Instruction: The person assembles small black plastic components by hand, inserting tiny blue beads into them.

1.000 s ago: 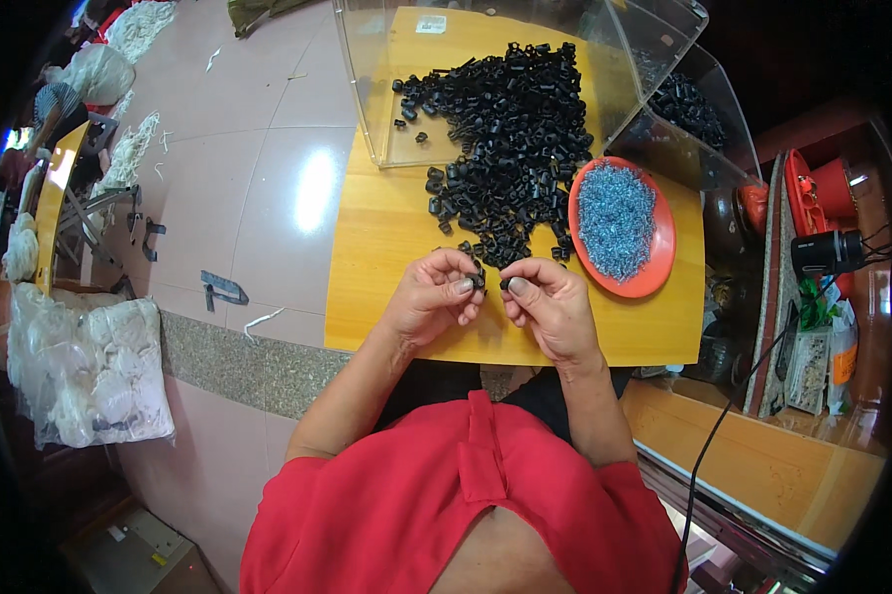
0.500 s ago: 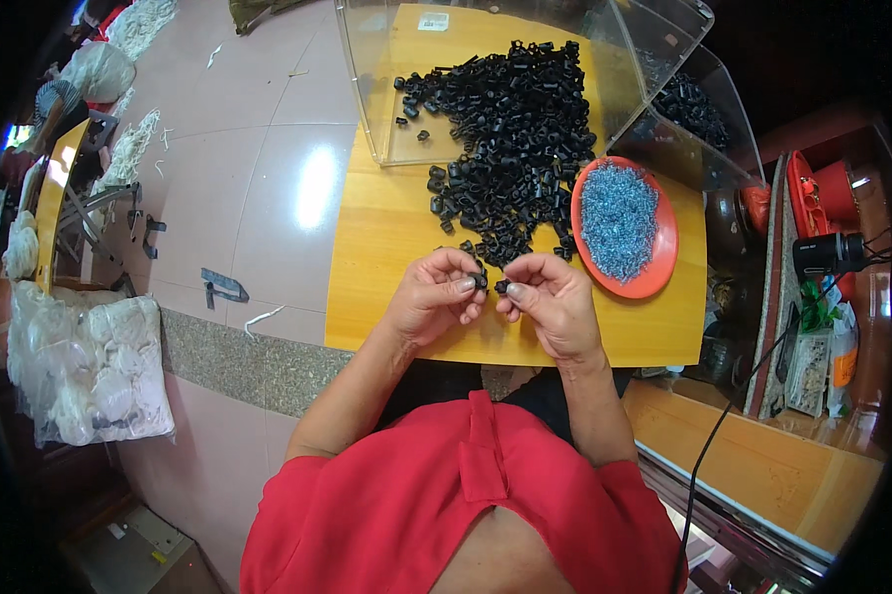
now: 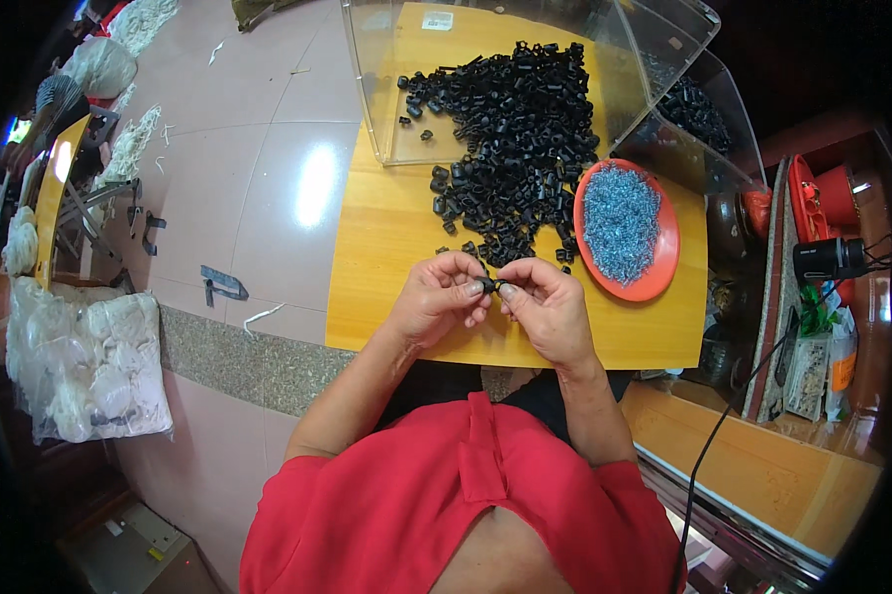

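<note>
Over the near part of the yellow table (image 3: 381, 297), my left hand (image 3: 440, 300) pinches a small black plastic part (image 3: 486, 284) between thumb and forefinger. My right hand (image 3: 549, 309) faces it, thumb and forefinger closed on another small black piece, mostly covered by the fingertips. The two pieces meet or nearly touch; I cannot tell whether they are joined. Just beyond my fingers spreads a heap of small black plastic parts (image 3: 525, 139). To its right, an orange-red oval plate (image 3: 667, 259) carries a mound of small, shiny bluish metal pieces, apparently springs (image 3: 620, 223).
A clear plastic box (image 3: 367, 109) lies around the far end of the heap. Another clear bin (image 3: 738, 124) with black parts stands at the far right. Beside the table on the left, a bag of white gloves (image 3: 94, 366) sits near the tiled floor (image 3: 208, 188). A black cable (image 3: 728, 411) hangs at the right.
My hands have drawn closer together, bringing the black piece in the right fingers up against or very near the one in the left.
</note>
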The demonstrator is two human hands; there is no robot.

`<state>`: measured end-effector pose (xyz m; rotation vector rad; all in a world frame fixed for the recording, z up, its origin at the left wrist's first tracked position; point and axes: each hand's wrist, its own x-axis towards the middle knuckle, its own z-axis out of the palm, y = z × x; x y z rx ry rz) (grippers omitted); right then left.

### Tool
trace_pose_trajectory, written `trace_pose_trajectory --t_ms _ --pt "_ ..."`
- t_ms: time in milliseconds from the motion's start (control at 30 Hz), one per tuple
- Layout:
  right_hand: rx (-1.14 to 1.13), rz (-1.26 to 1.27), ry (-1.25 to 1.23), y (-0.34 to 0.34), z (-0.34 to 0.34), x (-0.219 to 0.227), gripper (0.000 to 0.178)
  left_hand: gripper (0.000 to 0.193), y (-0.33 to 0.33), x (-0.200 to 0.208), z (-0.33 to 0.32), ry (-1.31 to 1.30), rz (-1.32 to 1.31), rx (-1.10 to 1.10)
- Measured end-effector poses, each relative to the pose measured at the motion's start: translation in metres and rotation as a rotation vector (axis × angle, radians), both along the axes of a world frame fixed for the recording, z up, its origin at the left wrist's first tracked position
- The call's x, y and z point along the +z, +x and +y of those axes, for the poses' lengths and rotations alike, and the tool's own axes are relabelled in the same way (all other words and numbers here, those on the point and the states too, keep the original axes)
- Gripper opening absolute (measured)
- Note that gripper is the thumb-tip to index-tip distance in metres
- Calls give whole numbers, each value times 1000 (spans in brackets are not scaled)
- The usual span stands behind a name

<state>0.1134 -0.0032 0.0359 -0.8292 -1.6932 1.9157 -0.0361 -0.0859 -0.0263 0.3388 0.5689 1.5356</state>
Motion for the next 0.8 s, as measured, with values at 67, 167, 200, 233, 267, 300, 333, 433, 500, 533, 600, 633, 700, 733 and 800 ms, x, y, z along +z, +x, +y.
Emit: trace_pose_trajectory --t_ms 67,167,200,233,267,300,333,433,500,533,600,633,700,733,800 --pt "3 -17 23 -1 0 -1 15 14 0 0 0 -7 4 1" --pt "1 -57 68 -1 1 -1 15 17 1 -1 0 -25 18 16" --pt "-5 -77 82 -1 1 -1 14 17 1 -1 -1 -27 28 19" --pt "-11 -98 96 0 1 -1 14 17 1 -1 -1 -24 34 21" --pt "-12 -96 122 -1 2 -2 13 16 1 -1 -1 -30 54 29" --pt "-14 -95 147 -1 3 -3 13 16 1 -1 -1 -30 70 36" --pt "-18 -110 146 -2 3 -4 12 15 1 -1 -1 -30 86 44" --pt "-9 -71 158 -2 6 -7 10 13 4 0 -3 -36 172 81" --pt "17 -90 222 -3 9 -8 10 12 7 -1 -3 -28 282 108" --pt "21 -151 231 -3 10 -8 10 12 8 -1 -3 -21 335 124" --pt "73 -170 321 -1 13 -7 8 12 10 -1 -4 -24 421 151" --pt "92 -206 355 -1 15 -6 8 13 11 0 -5 -23 465 165" --pt "134 -254 261 0 20 -4 9 13 12 0 -6 -8 542 147" --pt "159 -291 205 0 23 -3 10 13 12 1 -6 -1 580 139" --pt "195 -248 154 -1 29 -4 10 12 11 1 -6 -7 682 127"
